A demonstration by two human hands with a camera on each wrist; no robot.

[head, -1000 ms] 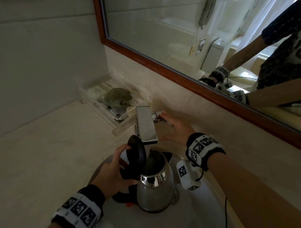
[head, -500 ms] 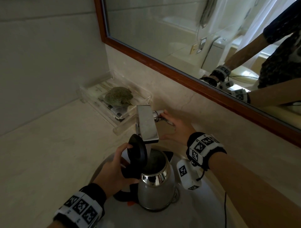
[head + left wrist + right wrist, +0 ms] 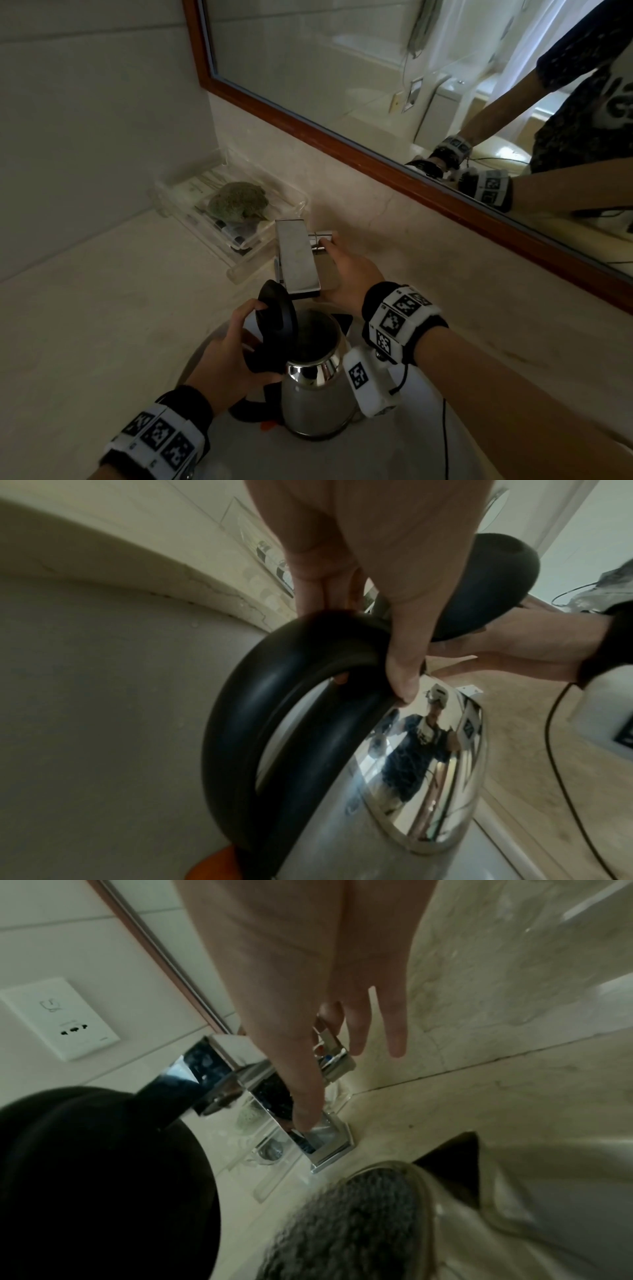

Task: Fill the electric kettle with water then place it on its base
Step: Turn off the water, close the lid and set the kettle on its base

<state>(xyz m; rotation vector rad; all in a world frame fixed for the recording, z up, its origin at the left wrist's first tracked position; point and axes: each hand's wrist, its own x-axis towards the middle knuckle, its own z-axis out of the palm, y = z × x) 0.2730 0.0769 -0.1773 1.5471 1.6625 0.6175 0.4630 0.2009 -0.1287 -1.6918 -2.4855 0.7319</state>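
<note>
— Any writing you can read here?
— None. The wristbands carry only black-and-white square marker patterns, and the print on the wall socket plate is too small.

Left hand gripping kettle under faucet, right hand seemingly at lever

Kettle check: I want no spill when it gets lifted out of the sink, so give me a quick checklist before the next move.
1. Left hand grips the kettle by its handle: ok.
2. Lid shut for carrying: not ok, it stands open.
3. Kettle mouth under the faucet spout: ok.
4. Right hand on the faucet lever: ok.
5. Water off: cannot tell; no stream is clearly visible.
6. Fill level: cannot tell; the water inside looks rippled, but its height is unclear.
</note>
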